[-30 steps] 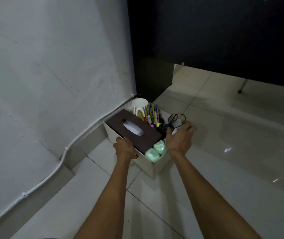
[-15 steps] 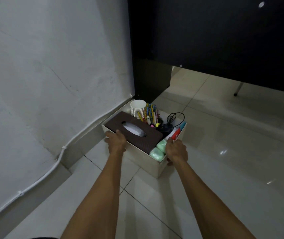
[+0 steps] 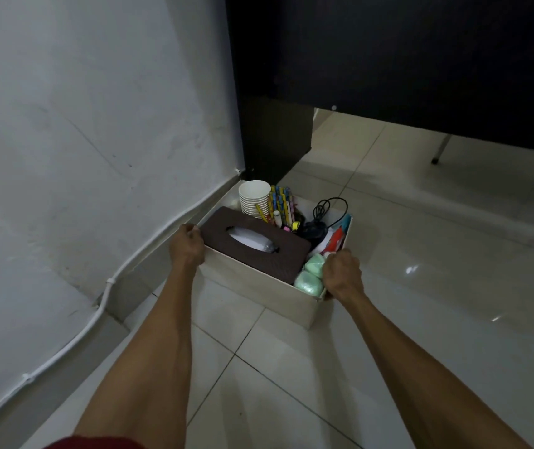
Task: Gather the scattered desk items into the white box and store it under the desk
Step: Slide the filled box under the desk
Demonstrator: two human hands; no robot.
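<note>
- Step: gathering looks done, the white box (image 3: 259,281) is packed. I'm on the storing part, and the box sits out in front of the surface (image 3: 421,59), not yet under it.
- Next move, my guess: take the box forward and right into the gap under the surface, past the black side panel (image 3: 275,137). Keep it level, since tall items stick up above the rim and could catch on the low front edge.
- Wall (image 3: 81,124): pale, on the left, with a white cable trunk (image 3: 64,348) running along the skirting.
- Floor (image 3: 421,270): glossy pale tiles with glare spots on the right.
- Surface: black, fills the top right. Only the front and side panels show; its top is out of view. A thin metal leg (image 3: 440,150) stands beyond it.
- White box: near the wall, just before the side panel. Resting on the floor or just off it, cannot tell.
- Inside: brown tissue box (image 3: 278,257), stacked paper cups (image 3: 254,197), coloured pens (image 3: 282,202), black cord (image 3: 327,209), green packs (image 3: 307,278).
- Left grip (image 3: 187,244): fingers curled over the left end rim, beside the tissue box.
- Right grip (image 3: 342,273): curled over the near right rim, beside the green packs.
- Both are closed on the box and hold nothing else.
</note>
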